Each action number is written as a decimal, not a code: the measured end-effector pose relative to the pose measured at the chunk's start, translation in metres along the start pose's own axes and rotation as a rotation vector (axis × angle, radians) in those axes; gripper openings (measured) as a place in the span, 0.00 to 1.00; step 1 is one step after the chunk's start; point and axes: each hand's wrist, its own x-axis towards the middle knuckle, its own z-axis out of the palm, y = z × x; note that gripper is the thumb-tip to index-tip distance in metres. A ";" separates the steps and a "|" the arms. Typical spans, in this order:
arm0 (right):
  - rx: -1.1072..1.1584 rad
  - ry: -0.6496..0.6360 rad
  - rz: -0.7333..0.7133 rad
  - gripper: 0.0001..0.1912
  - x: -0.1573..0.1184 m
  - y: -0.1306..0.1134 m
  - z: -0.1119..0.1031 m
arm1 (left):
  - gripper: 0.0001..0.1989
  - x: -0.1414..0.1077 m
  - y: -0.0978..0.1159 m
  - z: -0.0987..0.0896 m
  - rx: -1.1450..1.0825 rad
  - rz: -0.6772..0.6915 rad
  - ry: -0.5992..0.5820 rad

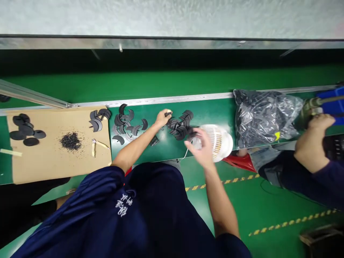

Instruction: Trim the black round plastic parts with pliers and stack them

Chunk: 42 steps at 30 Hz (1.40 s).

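My left hand point(162, 117) is closed around a small black part point(168, 113) over the green table, with only its end showing. Beside it lies a heap of black curved plastic pieces point(179, 125). My right hand point(201, 147) is blurred by motion in front of a white fan-like appliance point(217, 141) with a slatted guard. A dark, smeared black piece point(192, 133) shows at its fingertips; its exact shape is unclear. More crescent-shaped black pieces point(123, 123) lie scattered left of my forearm. A few small black parts point(154, 141) sit near the table's front edge.
On the left, a cardboard sheet point(53, 165) carries black discs point(26, 129), a pile of tiny black bits point(71, 141), nippers point(94, 147) and curved pieces. A plastic bag of dark parts point(266, 116) lies right of the appliance. A co-worker's arm point(311, 150) reaches in at far right.
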 end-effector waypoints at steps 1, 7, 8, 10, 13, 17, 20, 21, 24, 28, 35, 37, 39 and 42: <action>-0.010 -0.038 0.040 0.24 -0.003 0.001 0.032 | 0.09 -0.014 -0.006 -0.004 -0.074 -0.027 -0.029; -0.206 -0.227 0.203 0.27 0.000 0.021 0.145 | 0.30 -0.096 -0.050 -0.027 -0.386 -0.181 -0.154; -0.193 -0.260 0.195 0.28 -0.002 0.022 0.151 | 0.30 -0.104 -0.055 -0.029 -0.408 -0.193 -0.150; -0.159 -0.315 0.173 0.28 -0.006 0.026 0.155 | 0.27 -0.113 -0.062 -0.033 -0.427 -0.202 -0.124; -0.139 -0.301 0.189 0.28 -0.010 0.039 0.146 | 0.21 -0.110 -0.066 -0.036 -0.399 -0.197 -0.067; -0.231 -0.115 0.343 0.31 0.000 0.075 0.125 | 0.13 -0.082 -0.058 -0.042 -0.260 -0.156 0.051; -0.323 -0.008 0.484 0.44 0.014 0.102 0.120 | 0.12 -0.056 -0.044 -0.043 -0.093 -0.114 0.146; -0.341 0.011 0.523 0.48 0.018 0.109 0.121 | 0.13 -0.049 -0.039 -0.041 -0.034 -0.100 0.171; -0.354 0.037 0.604 0.53 0.024 0.122 0.130 | 0.16 -0.038 -0.028 -0.028 0.141 -0.061 0.212; -0.330 0.057 0.631 0.50 0.017 0.134 0.139 | 0.19 -0.042 -0.026 -0.007 0.362 -0.046 0.248; -0.272 0.184 0.647 0.43 0.006 0.149 0.144 | 0.31 -0.057 -0.023 0.019 0.624 -0.162 0.330; -0.260 0.191 0.638 0.40 0.006 0.150 0.145 | 0.33 -0.058 -0.019 0.027 0.648 -0.187 0.325; -0.259 0.209 0.635 0.38 0.007 0.151 0.145 | 0.32 -0.056 -0.015 0.035 0.648 -0.208 0.307; -0.275 0.246 0.630 0.35 0.011 0.154 0.144 | 0.30 -0.049 -0.007 0.046 0.616 -0.226 0.267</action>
